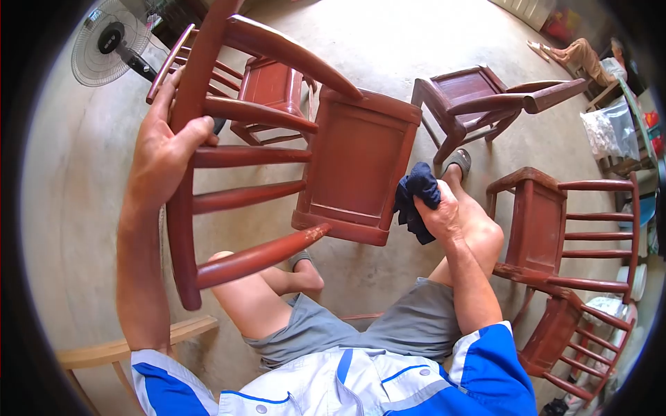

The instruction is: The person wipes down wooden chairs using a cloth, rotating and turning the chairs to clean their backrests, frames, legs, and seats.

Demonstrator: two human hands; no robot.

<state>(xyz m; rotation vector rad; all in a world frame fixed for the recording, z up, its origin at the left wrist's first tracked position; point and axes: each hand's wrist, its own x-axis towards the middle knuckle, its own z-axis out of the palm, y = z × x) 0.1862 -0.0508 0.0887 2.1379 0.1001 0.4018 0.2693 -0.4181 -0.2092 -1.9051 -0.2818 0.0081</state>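
Note:
A reddish-brown wooden chair [354,163] is held up in front of me, its spindled back toward my left side. My left hand [166,145] is closed around the top rail of that back, thumb on the near side and fingers behind it. In my right hand [438,211] is a bunched dark blue cloth [416,197], just right of the chair seat's edge and above my right knee. Between the cloth and the seat there seems to be a small gap. The chair's legs are mostly hidden beneath the seat. Worn pale spots show on the nearest spindle.
Around me stand more wooden chairs: one behind the held chair [274,83], a darker one [472,93] ahead, and two at right, a nearer chair [538,222] and a lower chair [555,333]. A fan [109,38] stands far left; a pale wooden piece [139,341] is at lower left.

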